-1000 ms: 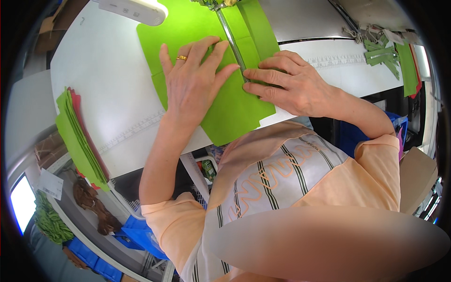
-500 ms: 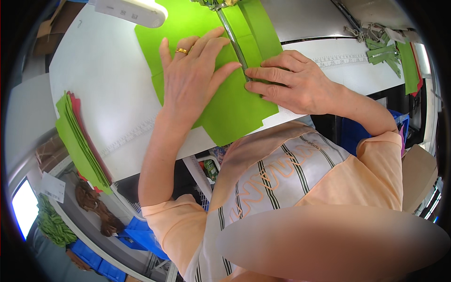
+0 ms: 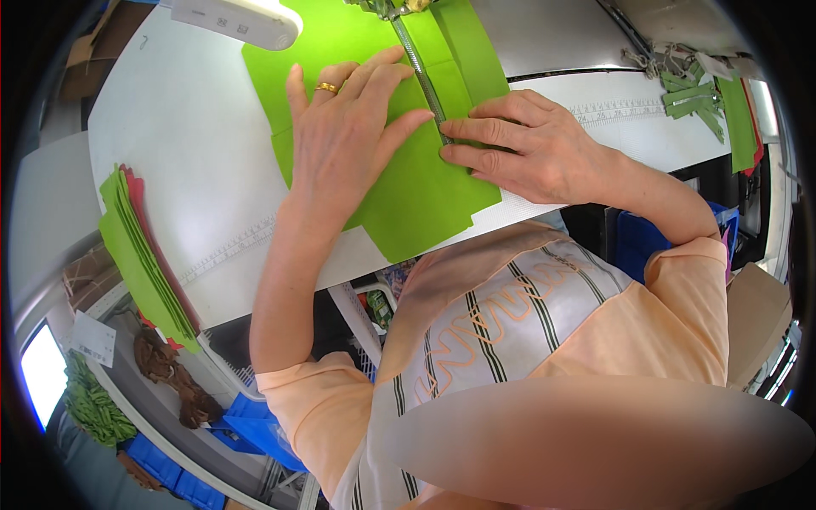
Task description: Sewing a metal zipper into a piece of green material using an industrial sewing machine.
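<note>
Bright green fabric [image 3: 416,200] lies on the white tabletop, with a metal-toothed zipper [image 3: 420,71] running along it up to the metal sewing machine foot [image 3: 389,8] at the top edge. My left hand [image 3: 348,115], with a gold ring, rests palm down on the fabric left of the zipper, fingers spread. From the right, my right hand [image 3: 531,144] reaches in; its fingertips press on the zipper's near end and the fabric beside it. Its fingers are stretched out and slightly bent, with the thumb partly hidden below them.
Stacked green and red fabric pieces [image 3: 144,255] hang over the table's left edge. Green zippers [image 3: 693,95] lie at the far right by a green strip [image 3: 738,123]. A white lamp-like housing [image 3: 242,21] juts in above. Blue bins [image 3: 263,425] stand below left.
The fabric has shifted very slightly left and toward the machine, and both hands have moved a little with it. Their hold looks the same.
</note>
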{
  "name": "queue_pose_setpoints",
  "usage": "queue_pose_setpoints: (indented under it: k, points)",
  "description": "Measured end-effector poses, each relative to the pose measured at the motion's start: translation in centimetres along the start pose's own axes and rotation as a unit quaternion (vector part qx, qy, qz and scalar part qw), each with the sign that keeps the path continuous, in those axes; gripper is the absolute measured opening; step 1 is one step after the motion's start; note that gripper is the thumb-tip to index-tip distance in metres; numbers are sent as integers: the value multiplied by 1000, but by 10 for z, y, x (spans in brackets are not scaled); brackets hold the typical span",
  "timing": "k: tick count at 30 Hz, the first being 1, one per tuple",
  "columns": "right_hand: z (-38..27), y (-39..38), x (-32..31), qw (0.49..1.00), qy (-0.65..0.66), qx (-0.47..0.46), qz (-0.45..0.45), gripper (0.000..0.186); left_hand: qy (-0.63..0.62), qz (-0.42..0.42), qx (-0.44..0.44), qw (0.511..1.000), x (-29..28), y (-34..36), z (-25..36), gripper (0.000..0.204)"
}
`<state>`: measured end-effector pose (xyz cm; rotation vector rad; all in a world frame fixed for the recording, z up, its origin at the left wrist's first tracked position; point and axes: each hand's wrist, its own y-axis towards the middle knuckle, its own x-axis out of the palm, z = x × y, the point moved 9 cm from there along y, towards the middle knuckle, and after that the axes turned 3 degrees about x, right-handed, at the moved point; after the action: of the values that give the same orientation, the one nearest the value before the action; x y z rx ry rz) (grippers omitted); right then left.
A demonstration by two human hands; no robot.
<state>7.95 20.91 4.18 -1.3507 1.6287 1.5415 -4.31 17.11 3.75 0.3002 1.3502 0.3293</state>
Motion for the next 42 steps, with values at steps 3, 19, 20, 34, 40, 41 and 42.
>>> queue_pose_setpoints:
  k: [3,19,20,34,40,41,42]
  points:
    - [2,1,1,1000,-1,1,0,28,10,5,-2,1000,0,1,-2,39]
    - [21,16,3,1000,-18,9,2,29,63,-2,25,998,5,13,-7,35]
    - [22,17,3,1000,-18,11,4,29,68,23,34,997,2,14,-5,33]
    - [40,25,6,1000,-15,15,1,33,111,31,-14,993,11,22,-16,27]
    - [40,26,6,1000,-15,16,-7,31,112,41,-14,993,9,22,-16,25]
    - [40,26,6,1000,-17,16,-6,31,114,41,-15,993,9,22,-16,25]
    - [40,26,5,1000,-14,18,-4,31,117,41,-16,992,9,22,-16,25]
